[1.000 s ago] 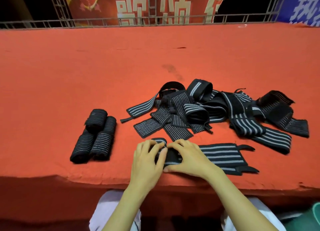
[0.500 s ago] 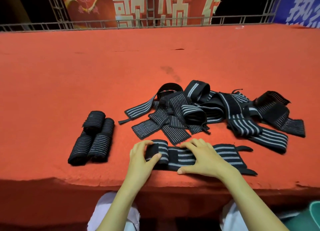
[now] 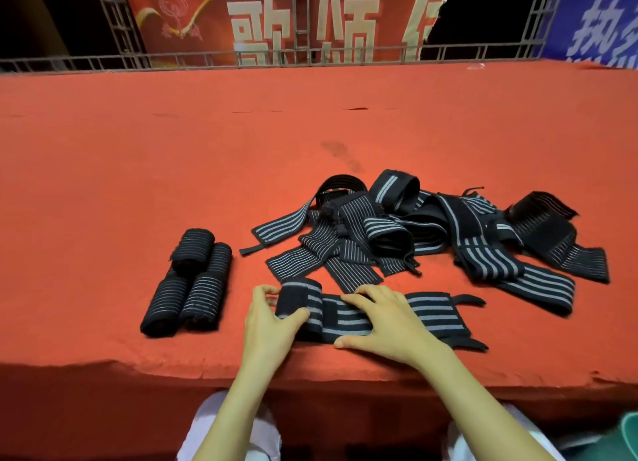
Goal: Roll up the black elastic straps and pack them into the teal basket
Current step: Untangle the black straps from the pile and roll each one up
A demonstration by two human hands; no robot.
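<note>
A black strap with grey stripes [image 3: 428, 314] lies flat along the near edge of the red carpeted platform, its left end wound into a small roll [image 3: 300, 296]. My left hand [image 3: 272, 326] grips that roll between thumb and fingers. My right hand [image 3: 386, 320] rests flat on the strap just right of the roll, fingers spread. A tangled pile of several loose straps [image 3: 414, 229] lies behind. Several finished rolls [image 3: 193, 281] are stacked to the left. A corner of the teal basket [image 3: 626, 436] shows at the bottom right, below the platform.
The red platform [image 3: 172, 149] stretches far back to a metal truss rail [image 3: 310, 58] with banners behind it. Its front edge [image 3: 138, 365] runs just under my wrists. My knees in light trousers show below the edge.
The strap's rolled end has moved left and the strap lies more stretched out. My hands have spread apart, the left going left with the roll, the right flattening on the strap.
</note>
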